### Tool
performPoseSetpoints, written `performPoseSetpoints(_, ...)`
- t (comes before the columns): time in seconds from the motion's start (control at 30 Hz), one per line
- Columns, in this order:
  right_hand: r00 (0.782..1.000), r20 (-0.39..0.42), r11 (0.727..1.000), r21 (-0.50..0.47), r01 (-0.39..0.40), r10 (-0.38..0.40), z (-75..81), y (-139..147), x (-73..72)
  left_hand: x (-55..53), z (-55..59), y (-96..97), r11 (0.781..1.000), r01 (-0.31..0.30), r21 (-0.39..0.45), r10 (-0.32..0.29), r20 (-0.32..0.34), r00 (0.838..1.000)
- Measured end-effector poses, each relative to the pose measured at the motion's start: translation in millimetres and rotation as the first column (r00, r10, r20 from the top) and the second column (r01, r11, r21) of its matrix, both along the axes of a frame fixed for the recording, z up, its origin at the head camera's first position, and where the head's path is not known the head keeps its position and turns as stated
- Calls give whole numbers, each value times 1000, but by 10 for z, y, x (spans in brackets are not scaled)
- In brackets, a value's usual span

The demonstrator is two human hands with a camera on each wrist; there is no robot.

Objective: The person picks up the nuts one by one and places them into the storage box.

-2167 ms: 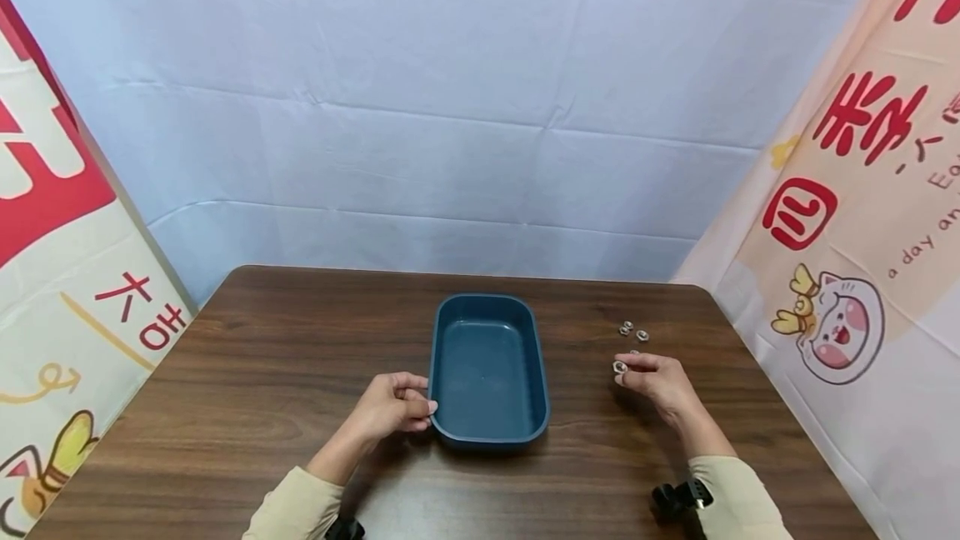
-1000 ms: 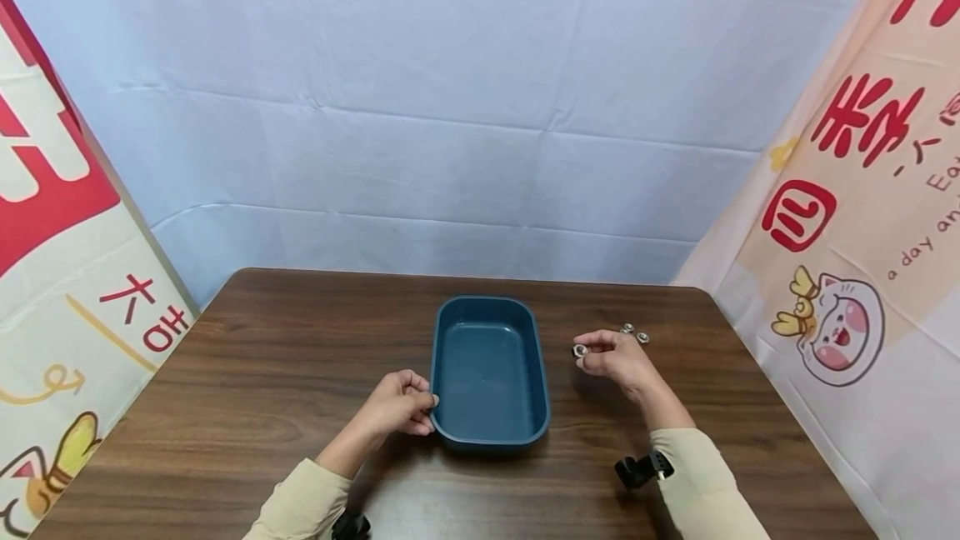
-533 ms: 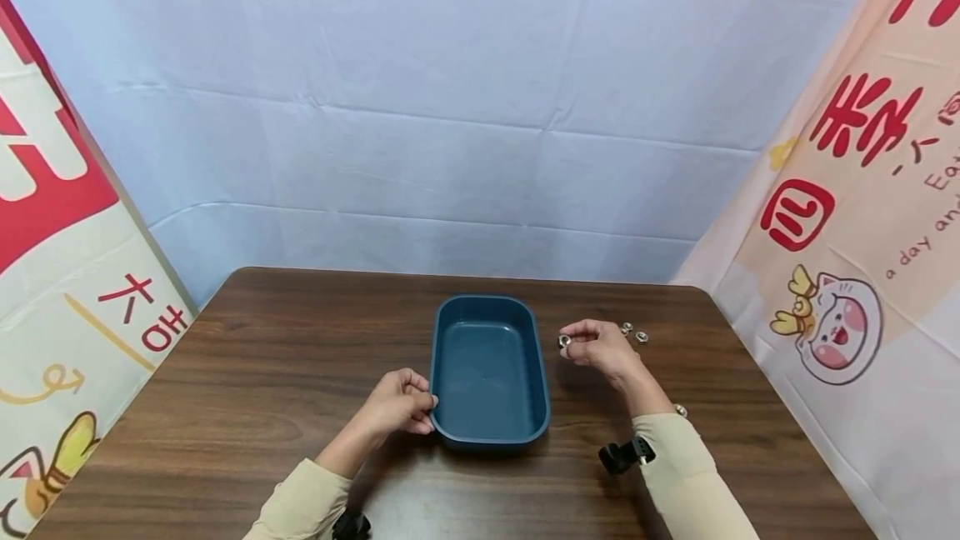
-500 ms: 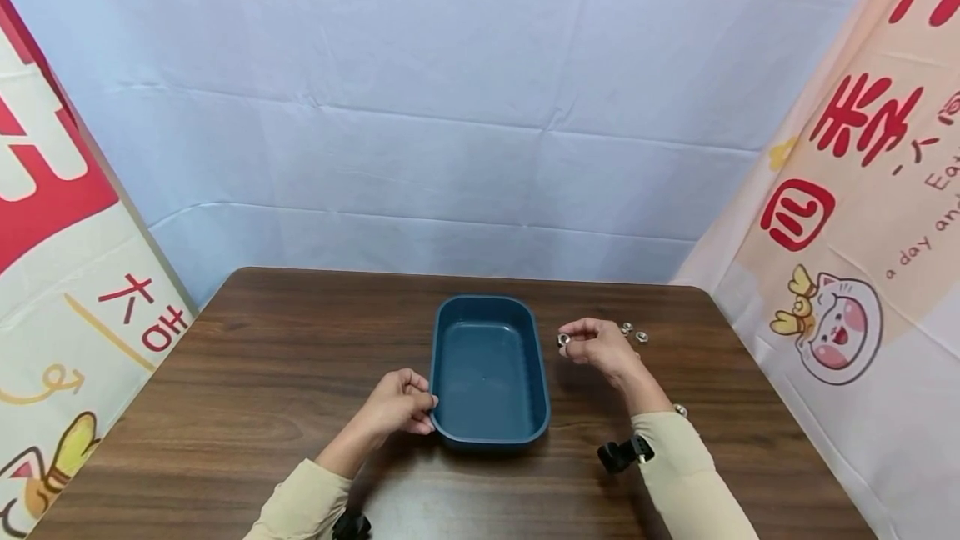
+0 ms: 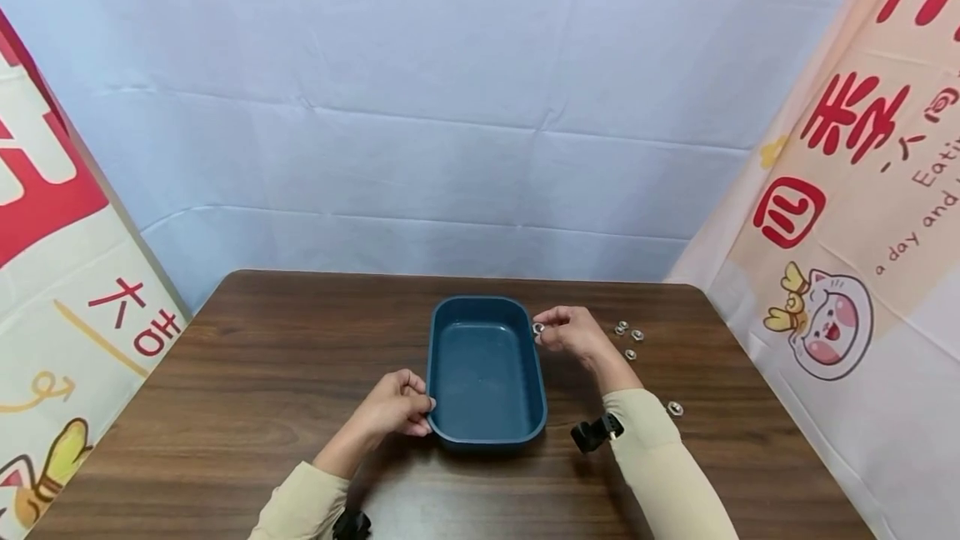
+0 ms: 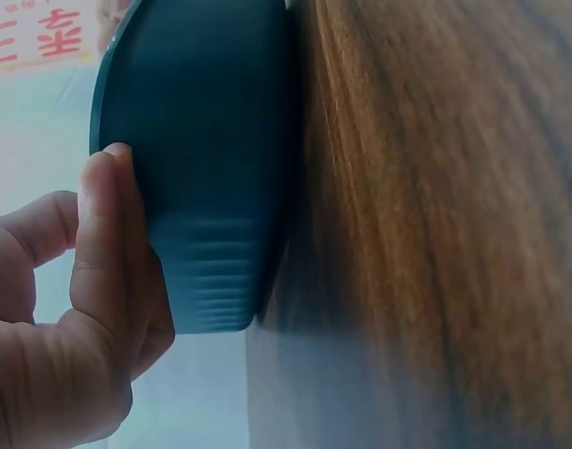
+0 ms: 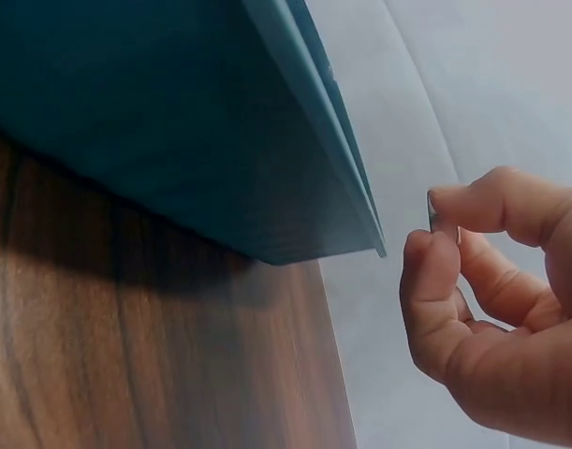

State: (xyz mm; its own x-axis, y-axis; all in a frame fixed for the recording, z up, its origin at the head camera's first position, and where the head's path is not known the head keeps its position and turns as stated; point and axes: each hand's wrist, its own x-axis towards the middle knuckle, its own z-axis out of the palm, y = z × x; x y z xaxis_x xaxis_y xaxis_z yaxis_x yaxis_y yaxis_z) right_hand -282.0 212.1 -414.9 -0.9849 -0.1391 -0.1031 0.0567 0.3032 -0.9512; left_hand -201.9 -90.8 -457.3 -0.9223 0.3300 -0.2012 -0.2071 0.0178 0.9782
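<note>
A deep teal rectangular plastic container (image 5: 489,442) sits on the table, nothing visible inside. My left hand (image 5: 393,404) pinches its left rim, thumb over the edge and fingers along the outer wall (image 6: 201,140). Beside the far right rim, my right hand (image 5: 576,338) holds a metal hex nut (image 5: 537,328) between thumb and fingertips. In the right wrist view the nut (image 7: 432,210) shows edge-on, raised to about rim height and just outside the container.
Several more metal nuts (image 5: 637,336) lie right of my right hand, and another nut (image 5: 675,409) lies nearer, beside the sleeve. The brown wooden table (image 5: 300,332) ends at a pale cloth backdrop (image 5: 420,148). Printed banners (image 5: 825,232) hang at the sides.
My right hand has carried the nut leftward and away from me, from the loose nuts to the container's right rim. My left hand stays at the left rim.
</note>
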Motion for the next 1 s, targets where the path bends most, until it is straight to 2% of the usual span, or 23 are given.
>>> performPoseSetpoints(0.3,998,39,997,69,-41,38,88,-140,-135,-28,43,12,1000,26,-7,-26,17,1000)
performPoseSetpoints(0.43,995,57,992,96,-83,77,129,-205,-163,-23,48,32,999,34,-2,-34,28,999)
performPoseSetpoints(0.57,989,68,986,99,-136,129,145,-286,-204,-24,47,35,999,34,-1,-34,34,999)
performPoseSetpoints(0.7,988,84,986,88,-140,133,155,-388,-269,-34,54,33,999,32,0,-32,32,999)
performPoseSetpoints(0.8,986,94,985,91,-147,139,151,-484,-317,-39,63,29,1000,28,0,-28,33,999)
performPoseSetpoints(1.0,974,112,972,107,-209,197,61,-688,-391,-32,39,3,1000,21,-6,-20,43,999)
